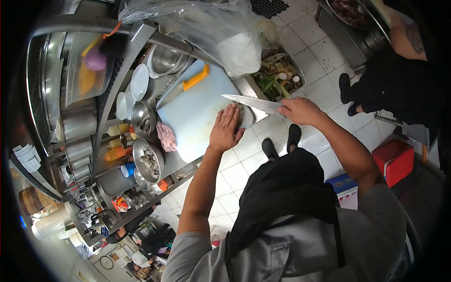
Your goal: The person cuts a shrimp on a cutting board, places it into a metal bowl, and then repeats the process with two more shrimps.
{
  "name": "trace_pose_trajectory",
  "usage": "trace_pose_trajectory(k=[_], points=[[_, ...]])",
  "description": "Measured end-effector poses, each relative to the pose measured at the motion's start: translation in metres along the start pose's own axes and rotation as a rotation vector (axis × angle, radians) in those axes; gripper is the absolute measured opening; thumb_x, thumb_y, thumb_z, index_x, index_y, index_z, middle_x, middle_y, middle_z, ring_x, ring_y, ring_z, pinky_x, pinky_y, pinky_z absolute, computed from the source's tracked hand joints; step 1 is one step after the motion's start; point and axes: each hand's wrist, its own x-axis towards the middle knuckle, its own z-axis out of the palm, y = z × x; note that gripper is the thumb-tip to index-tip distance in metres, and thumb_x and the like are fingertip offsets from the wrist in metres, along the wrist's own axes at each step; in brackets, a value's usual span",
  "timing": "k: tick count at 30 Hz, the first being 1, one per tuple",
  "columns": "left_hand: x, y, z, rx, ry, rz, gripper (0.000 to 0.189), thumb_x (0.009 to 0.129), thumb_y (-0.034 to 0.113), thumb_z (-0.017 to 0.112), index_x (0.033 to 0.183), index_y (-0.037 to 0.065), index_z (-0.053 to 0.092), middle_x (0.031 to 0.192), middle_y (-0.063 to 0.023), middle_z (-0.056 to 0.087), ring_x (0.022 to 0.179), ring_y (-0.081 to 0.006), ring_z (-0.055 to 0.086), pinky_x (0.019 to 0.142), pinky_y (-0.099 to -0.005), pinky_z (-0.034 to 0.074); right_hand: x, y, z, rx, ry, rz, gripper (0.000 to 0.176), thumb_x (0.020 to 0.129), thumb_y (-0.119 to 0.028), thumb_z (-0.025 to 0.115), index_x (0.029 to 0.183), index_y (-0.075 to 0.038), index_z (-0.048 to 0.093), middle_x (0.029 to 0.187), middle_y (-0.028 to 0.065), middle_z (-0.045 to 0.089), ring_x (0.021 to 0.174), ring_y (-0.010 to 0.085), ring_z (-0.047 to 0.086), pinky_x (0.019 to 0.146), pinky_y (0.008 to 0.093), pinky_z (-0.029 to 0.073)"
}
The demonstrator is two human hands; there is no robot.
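Note:
My left hand (226,128) lies flat with fingers stretched out, at the near right edge of the white cutting board (195,113). Partly hidden beneath its fingers and thumb is a pale grey, smooth-looking piece (244,117). In my right hand (302,111) is the handle of a large kitchen knife (253,102), its long blade pointing left just above the left fingers. A second knife with a yellow handle (196,78) rests at the board's far side. Pink raw meat (166,137) sits by the board's left edge.
Metal bowls with food pieces (159,159) and white bowls (139,82) line the counter's left side. A clear plastic bag (239,51) hangs over the far end. Beyond the board stands a bin of vegetable scraps (277,77). Another person (399,89) stands at right.

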Motion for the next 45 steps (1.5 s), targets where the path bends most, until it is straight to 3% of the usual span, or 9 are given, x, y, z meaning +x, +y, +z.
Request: trace_pose_trajectory(k=[7, 14, 20, 22, 35, 45], points=[[-0.002, -0.005, 0.006, 0.013, -0.011, 0.013, 0.079, 0.097, 0.044, 0.056, 0.158, -0.001, 0.033, 0.167, -0.019, 0.029, 0.155, -0.0327, 0.027, 0.127, -0.0488, 0.02, -0.001, -0.006, -0.02, -0.014, -0.123, 0.047, 0.042, 0.101, -0.043, 0.056, 0.1, -0.003, 0.068, 0.092, 0.0224, 0.071, 0.092, 0.0424, 0.068, 0.084, 0.052, 0.052], [-0.003, -0.008, 0.011, -0.004, -0.001, 0.028, 0.083, 0.097, 0.048, 0.056, 0.159, -0.002, 0.031, 0.167, -0.0197, 0.029, 0.156, -0.0336, 0.025, 0.127, -0.0497, 0.018, -0.017, -0.006, -0.02, -0.037, -0.079, 0.048, 0.042, 0.101, -0.042, 0.055, 0.101, -0.003, 0.068, 0.092, 0.0233, 0.07, 0.092, 0.0427, 0.068, 0.084, 0.0523, 0.052], [-0.002, -0.008, 0.015, -0.048, 0.002, 0.03, 0.091, 0.095, 0.052, 0.057, 0.158, -0.006, 0.028, 0.167, -0.0231, 0.025, 0.156, -0.036, 0.022, 0.127, -0.051, 0.015, -0.057, -0.007, 0.057, 0.126, 0.146, 0.063, 0.038, 0.102, -0.039, 0.055, 0.097, -0.003, 0.066, 0.083, 0.0234, 0.07, 0.081, 0.046, 0.068, 0.077, 0.0556, 0.053], [-0.002, -0.008, 0.018, -0.047, 0.008, 0.033, 0.093, 0.095, 0.053, 0.058, 0.158, -0.006, 0.027, 0.167, -0.0232, 0.025, 0.156, -0.0361, 0.022, 0.127, -0.0517, 0.015, -0.067, -0.018, 0.075, 0.21, 0.113, 0.164, 0.039, 0.103, -0.04, 0.055, 0.097, -0.003, 0.065, 0.084, 0.0249, 0.07, 0.082, 0.0468, 0.068, 0.078, 0.056, 0.052], [-0.003, -0.013, 0.025, -0.06, 0.071, 0.103, 0.098, 0.096, 0.06, 0.052, 0.161, -0.005, 0.02, 0.169, -0.0249, 0.019, 0.157, -0.0388, 0.017, 0.125, -0.055, 0.013, -0.09, -0.088, 0.219, 0.492, 0.472, 0.236, 0.035, 0.106, -0.034, 0.052, 0.098, 0.001, 0.054, 0.081, 0.0281, 0.068, 0.081, 0.0504, 0.066, 0.074, 0.0588, 0.051], [-0.004, -0.016, 0.032, -0.052, 0.1, 0.108, 0.095, 0.099, 0.061, 0.046, 0.162, -0.004, 0.018, 0.17, -0.0226, 0.019, 0.158, -0.0361, 0.016, 0.126, -0.053, 0.012, -0.096, -0.124, 0.265, 0.562, 0.548, 0.322, 0.035, 0.107, -0.033, 0.051, 0.098, 0.001, 0.054, 0.079, 0.0272, 0.068, 0.079, 0.0503, 0.066, 0.073, 0.0576, 0.051]])
